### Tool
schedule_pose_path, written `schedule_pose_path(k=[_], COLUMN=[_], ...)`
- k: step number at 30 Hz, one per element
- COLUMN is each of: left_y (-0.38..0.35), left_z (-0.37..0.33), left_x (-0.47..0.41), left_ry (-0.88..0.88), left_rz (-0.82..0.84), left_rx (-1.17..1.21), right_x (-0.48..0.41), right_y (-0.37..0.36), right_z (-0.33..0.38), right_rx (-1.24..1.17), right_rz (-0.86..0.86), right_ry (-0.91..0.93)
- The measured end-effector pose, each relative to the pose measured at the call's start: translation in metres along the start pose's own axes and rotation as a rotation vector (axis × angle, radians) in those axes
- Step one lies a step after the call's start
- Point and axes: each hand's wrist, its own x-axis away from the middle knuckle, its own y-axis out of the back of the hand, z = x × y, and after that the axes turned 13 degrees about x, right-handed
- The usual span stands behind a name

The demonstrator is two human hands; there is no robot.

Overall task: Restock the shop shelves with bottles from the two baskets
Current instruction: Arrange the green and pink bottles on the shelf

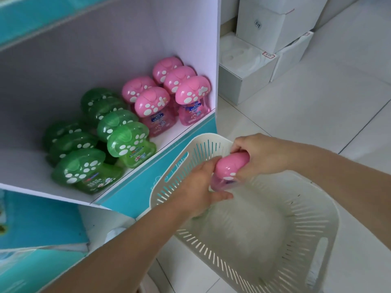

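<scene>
Over a cream slotted basket on the floor, both my hands hold one pink bottle with a mushroom-shaped cap. My right hand grips the cap from the right. My left hand holds the bottle's lower body, which it partly hides. The basket's inside shows no other bottle. On the white shelf to the left stand several pink bottles at the right end and several green bottles beside them.
The shelf has a teal front lip close to the basket's far rim. White cardboard boxes are stacked on the tiled floor behind the shelf's right side. Lower teal shelf parts sit at the bottom left.
</scene>
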Motion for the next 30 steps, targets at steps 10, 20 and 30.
schedule_pose_path(k=[10,20,30], left_y=[0.089,0.142,0.14], left_z=[-0.039,-0.03,0.0], left_x=[-0.021,-0.024,-0.03], left_ry=[-0.127,-0.13,-0.094], left_rz=[-0.263,-0.452,-0.536], left_rx=[0.02,-0.052,0.019], right_x=[-0.026,-0.083,-0.105], right_y=[0.052,0.054,0.03], right_z=[0.038,0.068,0.079], right_rx=[-0.233,-0.535,-0.522], right_rz=[-0.306,-0.585,-0.656], right_ry=[0.039,0.096,0.022])
